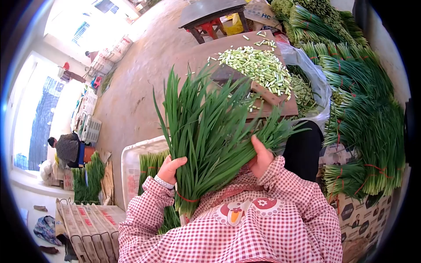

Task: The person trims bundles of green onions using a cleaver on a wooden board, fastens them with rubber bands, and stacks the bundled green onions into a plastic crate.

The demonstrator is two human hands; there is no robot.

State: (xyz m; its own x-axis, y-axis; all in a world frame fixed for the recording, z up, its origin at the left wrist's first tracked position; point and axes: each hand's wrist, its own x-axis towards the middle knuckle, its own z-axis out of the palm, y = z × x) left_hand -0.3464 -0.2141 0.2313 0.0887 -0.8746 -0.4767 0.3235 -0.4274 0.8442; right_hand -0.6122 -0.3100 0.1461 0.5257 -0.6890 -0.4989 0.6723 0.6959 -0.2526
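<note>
A large bunch of garlic chives [206, 131] fans out in front of my chest, its leaf tips pointing away from me. A red band [187, 199] ties it near the stem end. My left hand [170, 170] grips the left side of the bunch, thumb on top and the other fingers largely hidden. On the right, my right hand [262, 158] holds a spread part of the leaves, its fingers partly behind them. Beyond the leaves, a cleaver [247, 83] with a wooden handle lies on a board [287, 107] beside a heap of cut stem ends [258, 63].
Banded chive bundles [364, 109] are stacked along the right wall. A white crate [131, 162] holding more bundles stands at my left. A dark table [210, 17] is at the back. Another person [68, 149] sits far left near stacked crates [90, 122].
</note>
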